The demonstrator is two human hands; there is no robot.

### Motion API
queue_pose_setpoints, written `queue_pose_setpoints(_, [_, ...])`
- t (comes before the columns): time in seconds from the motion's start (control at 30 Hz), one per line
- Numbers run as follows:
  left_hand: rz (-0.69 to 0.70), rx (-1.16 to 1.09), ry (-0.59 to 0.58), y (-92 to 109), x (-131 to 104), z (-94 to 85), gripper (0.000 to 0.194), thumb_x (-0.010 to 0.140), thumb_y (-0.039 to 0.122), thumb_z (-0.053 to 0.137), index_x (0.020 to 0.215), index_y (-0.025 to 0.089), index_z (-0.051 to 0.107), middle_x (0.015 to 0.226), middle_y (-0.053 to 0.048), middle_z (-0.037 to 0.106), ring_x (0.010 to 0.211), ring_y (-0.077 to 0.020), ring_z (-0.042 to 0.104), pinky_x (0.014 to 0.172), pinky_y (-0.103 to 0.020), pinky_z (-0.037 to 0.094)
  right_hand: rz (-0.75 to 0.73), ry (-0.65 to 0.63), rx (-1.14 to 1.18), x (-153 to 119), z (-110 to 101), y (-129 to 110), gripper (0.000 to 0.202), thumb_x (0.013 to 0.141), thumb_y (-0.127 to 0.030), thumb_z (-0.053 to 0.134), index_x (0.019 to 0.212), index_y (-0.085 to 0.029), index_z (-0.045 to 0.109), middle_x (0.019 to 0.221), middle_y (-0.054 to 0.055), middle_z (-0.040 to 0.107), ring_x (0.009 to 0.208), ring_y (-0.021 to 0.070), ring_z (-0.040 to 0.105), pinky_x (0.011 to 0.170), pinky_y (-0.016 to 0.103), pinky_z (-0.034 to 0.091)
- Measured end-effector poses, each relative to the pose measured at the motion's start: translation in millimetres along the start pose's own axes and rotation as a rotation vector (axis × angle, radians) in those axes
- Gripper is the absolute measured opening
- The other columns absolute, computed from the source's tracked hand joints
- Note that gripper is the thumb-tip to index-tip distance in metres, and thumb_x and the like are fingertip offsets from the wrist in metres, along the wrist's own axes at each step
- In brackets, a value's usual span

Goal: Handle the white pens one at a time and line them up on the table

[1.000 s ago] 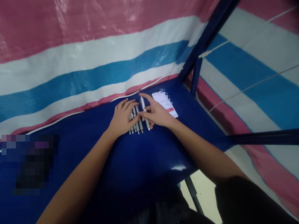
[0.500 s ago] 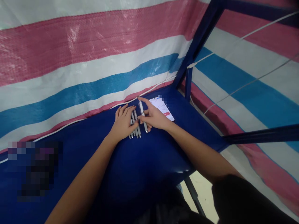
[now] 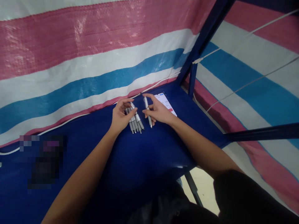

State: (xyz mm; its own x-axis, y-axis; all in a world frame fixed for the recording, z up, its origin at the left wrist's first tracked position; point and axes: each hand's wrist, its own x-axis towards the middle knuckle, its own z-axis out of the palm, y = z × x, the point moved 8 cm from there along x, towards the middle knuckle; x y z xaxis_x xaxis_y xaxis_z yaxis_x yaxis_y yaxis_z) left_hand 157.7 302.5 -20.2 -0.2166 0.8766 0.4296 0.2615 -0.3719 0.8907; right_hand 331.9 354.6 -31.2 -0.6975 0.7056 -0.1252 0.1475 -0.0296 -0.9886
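Here, 2 hands (image 3: 121,115) (image 3: 161,112) touch white-and-grey pens (image 3: 137,118) (image 3: 149,120).

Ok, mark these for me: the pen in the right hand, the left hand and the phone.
Pen (image 3: 147,105): head view, on its white upper barrel.
Left hand (image 3: 119,117): head view, on its back.
Phone (image 3: 165,103): head view, on its lit screen.
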Motion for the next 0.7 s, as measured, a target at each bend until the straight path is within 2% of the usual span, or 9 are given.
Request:
queue_pose_setpoints(0.07, [-0.094, -0.153, 0.053, -12, 1, -2.7, 0.035, 0.082, 0.035, 0.092, 0.112, 0.028, 0.075, 0.097, -0.003, 0.072, 0.081, -0.0184, 0.066, 0.075, -0.035, 0.056, -0.018, -0.005, -0.004, 1, -1, 0, 0.095, 0.093, -0.023, 0.071, 0.171, -0.030, 0.018, 0.080, -0.005, 0.069, 0.042, 0.0143, 0.060, 0.041, 0.029, 0.058])
queue_pose_setpoints(0.1, [-0.121, -0.211, 0.080, -15, 1, -4.3, 0.037, 0.080, 0.034, 0.093, 0.111, 0.028, 0.075, 0.099, -0.003, 0.073, 0.081, -0.0180, 0.067, 0.072, -0.033, 0.055, -0.026, -0.002, -0.008, 1, -2, -1, 0.097, 0.093, -0.023, 0.071, 0.173, -0.030, 0.017, 0.080, -0.005, 0.069, 0.043, 0.0147, 0.061, 0.041, 0.029, 0.059])
queue_pose_setpoints(0.27, [-0.190, -0.368, 0.141, -23, 3, -9.6, 0.040, 0.080, 0.032, 0.092, 0.116, 0.029, 0.076, 0.103, -0.004, 0.076, 0.099, -0.0201, 0.072, 0.082, -0.033, 0.058, -0.034, 0.022, -0.048, 0, -4, -2, 0.084, 0.094, -0.022, 0.067, 0.168, -0.026, 0.027, 0.077, -0.006, 0.066, 0.039, 0.0127, 0.056, 0.037, 0.026, 0.053])
queue_pose_setpoints(0.37, [-0.228, -0.396, 0.133, -27, 2, -10.2, 0.032, 0.083, 0.033, 0.090, 0.112, 0.028, 0.077, 0.106, -0.005, 0.078, 0.094, -0.0195, 0.073, 0.079, -0.033, 0.059, -0.038, 0.015, -0.081, -1, -2, -4, 0.078, 0.095, -0.024, 0.065, 0.164, -0.026, 0.029, 0.079, -0.005, 0.067, 0.038, 0.0121, 0.055, 0.035, 0.025, 0.050])
queue_pose_setpoints(0.47, [-0.251, -0.446, 0.120, -30, 0, -9.9, 0.030, 0.085, 0.033, 0.090, 0.112, 0.028, 0.078, 0.107, -0.005, 0.080, 0.087, -0.0182, 0.073, 0.073, -0.032, 0.059, -0.041, -0.002, -0.123, -3, 2, -5, 0.080, 0.095, -0.024, 0.066, 0.164, -0.026, 0.028, 0.083, -0.002, 0.070, 0.038, 0.0121, 0.055, 0.034, 0.024, 0.049])
queue_pose_setpoints(0.57, [-0.273, -0.481, 0.106, -32, 0, -8.6, 0.030, 0.086, 0.036, 0.091, 0.111, 0.028, 0.078, 0.107, -0.005, 0.082, 0.082, -0.0168, 0.073, 0.070, -0.032, 0.059, -0.042, 0.014, -0.177, -4, 1, -6, 0.075, 0.095, -0.024, 0.065, 0.163, -0.025, 0.033, 0.081, -0.002, 0.070, 0.038, 0.0114, 0.053, 0.033, 0.023, 0.045])
queue_pose_setpoints(0.7, [-0.291, -0.499, 0.112, -33, -1, -7.8, 0.033, 0.085, 0.040, 0.093, 0.112, 0.029, 0.078, 0.110, -0.004, 0.083, 0.079, -0.0164, 0.073, 0.070, -0.032, 0.060, -0.048, 0.084, -0.204, -4, -7, -9, 0.086, 0.096, -0.026, 0.064, 0.171, -0.025, 0.022, 0.085, 0.001, 0.074, 0.044, 0.0143, 0.059, 0.035, 0.025, 0.048])
